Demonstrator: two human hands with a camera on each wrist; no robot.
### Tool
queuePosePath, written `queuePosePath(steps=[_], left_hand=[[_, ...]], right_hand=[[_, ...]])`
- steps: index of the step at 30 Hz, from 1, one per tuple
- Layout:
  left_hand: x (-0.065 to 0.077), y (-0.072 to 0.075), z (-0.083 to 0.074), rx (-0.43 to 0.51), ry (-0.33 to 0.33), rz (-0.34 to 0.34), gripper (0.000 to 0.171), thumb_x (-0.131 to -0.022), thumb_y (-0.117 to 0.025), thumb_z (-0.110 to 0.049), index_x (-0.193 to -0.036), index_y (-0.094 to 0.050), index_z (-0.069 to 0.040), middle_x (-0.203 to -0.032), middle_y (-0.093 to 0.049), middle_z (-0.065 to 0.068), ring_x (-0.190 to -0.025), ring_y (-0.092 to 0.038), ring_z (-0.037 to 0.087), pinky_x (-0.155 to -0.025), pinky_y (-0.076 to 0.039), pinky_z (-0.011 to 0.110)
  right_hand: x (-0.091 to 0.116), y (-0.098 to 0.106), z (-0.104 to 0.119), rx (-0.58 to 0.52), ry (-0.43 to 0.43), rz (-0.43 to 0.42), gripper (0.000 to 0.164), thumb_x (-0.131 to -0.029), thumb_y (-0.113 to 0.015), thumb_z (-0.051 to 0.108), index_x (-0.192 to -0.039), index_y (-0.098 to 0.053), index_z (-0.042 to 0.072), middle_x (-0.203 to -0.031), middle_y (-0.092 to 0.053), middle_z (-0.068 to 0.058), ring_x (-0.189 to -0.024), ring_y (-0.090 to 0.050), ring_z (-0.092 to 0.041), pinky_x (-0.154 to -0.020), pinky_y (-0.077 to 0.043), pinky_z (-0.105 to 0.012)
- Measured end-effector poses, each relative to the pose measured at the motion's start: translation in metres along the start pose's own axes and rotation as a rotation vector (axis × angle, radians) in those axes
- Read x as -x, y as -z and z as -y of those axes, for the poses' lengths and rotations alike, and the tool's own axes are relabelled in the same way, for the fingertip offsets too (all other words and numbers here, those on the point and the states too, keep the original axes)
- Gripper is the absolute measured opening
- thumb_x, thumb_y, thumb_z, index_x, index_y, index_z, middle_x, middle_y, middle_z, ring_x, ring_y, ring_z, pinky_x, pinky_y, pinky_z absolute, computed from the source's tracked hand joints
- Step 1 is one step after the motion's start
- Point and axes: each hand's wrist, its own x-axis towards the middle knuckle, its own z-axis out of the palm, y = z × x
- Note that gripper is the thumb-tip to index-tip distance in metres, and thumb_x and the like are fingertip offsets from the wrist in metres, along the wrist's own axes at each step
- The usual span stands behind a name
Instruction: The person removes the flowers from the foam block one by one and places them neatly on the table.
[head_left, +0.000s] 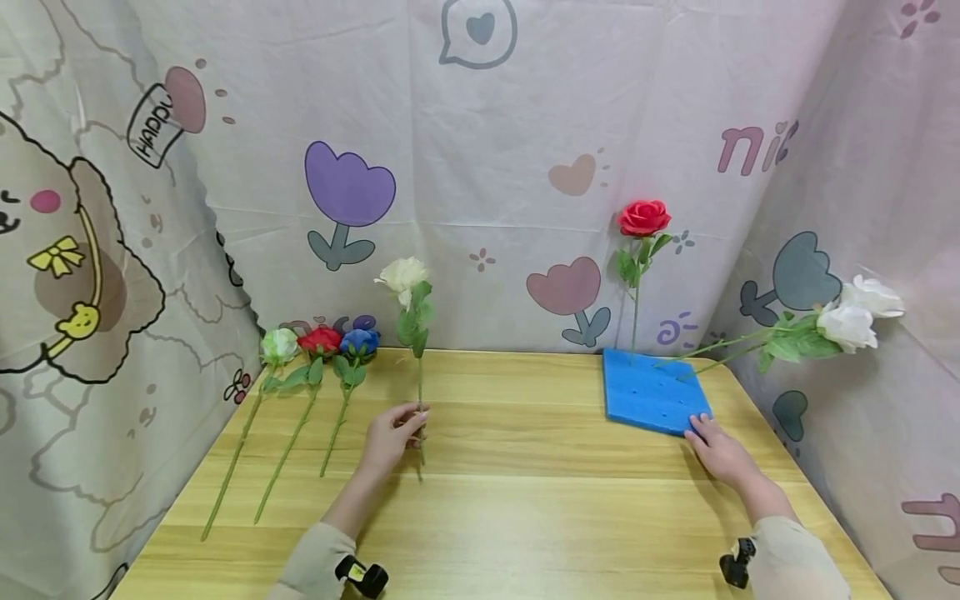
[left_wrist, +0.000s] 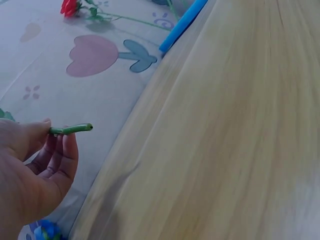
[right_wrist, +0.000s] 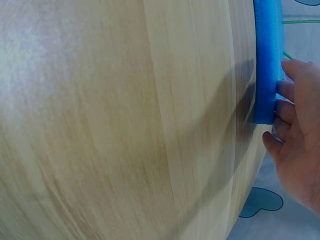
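Observation:
My left hand point(head_left: 393, 435) pinches the lower stem of a white rose point(head_left: 405, 277) between thumb and fingers. The flower stands upright above the table, bloom at the top. In the left wrist view the cut stem end point(left_wrist: 75, 129) sticks out past the fingertips. On the right, my right hand point(head_left: 722, 454) rests at the near right corner of a blue foam board point(head_left: 648, 404), its fingers touching the edge. A red rose point(head_left: 645, 218) stands upright in the board. Two white roses point(head_left: 847, 325) lean from it far to the right.
Left on the wooden table point(head_left: 525, 517) lie a pale green-white rose point(head_left: 280, 346), a red rose point(head_left: 321, 339) and a blue rose point(head_left: 360, 342), stems towards me. A printed curtain point(head_left: 480, 125) hangs behind the table and at both sides. Small holes dot the blue board.

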Motion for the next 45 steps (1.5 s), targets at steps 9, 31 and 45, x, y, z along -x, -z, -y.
queuePosePath(steps=[9, 31, 45], left_hand=[[0.001, 0.025, 0.006, -0.079, 0.071, -0.008, 0.036, -0.094, -0.064, -0.014, -0.125, -0.063, 0.004, -0.107, -0.067, 0.025, -0.068, -0.064, 0.012, -0.056, -0.054, 0.021], [0.006, 0.064, 0.01, -0.253, 0.213, -0.01, 0.035, -0.095, -0.062, -0.011, -0.123, -0.062, 0.009, -0.085, -0.071, 0.013, -0.06, -0.061, 0.01, -0.049, -0.05, 0.02], [0.011, 0.071, 0.008, -0.3, 0.25, -0.002, 0.026, -0.091, -0.066, -0.007, -0.111, -0.067, 0.01, -0.072, -0.066, 0.008, -0.059, -0.06, 0.011, -0.049, -0.052, 0.022]], right_hand=[[0.0, 0.0, 0.0, -0.001, -0.004, 0.004, 0.065, -0.106, -0.035, 0.037, -0.145, -0.026, -0.015, -0.149, -0.015, -0.043, -0.137, -0.016, -0.06, -0.11, -0.018, -0.071], [-0.002, -0.002, -0.003, 0.006, 0.004, -0.012, 0.066, -0.106, -0.034, 0.038, -0.145, -0.027, -0.014, -0.149, -0.016, -0.042, -0.137, -0.017, -0.06, -0.11, -0.019, -0.071], [-0.001, -0.001, -0.001, -0.005, -0.01, -0.003, 0.066, -0.106, -0.034, 0.038, -0.146, -0.025, -0.014, -0.15, -0.014, -0.042, -0.138, -0.015, -0.06, -0.111, -0.017, -0.07]])
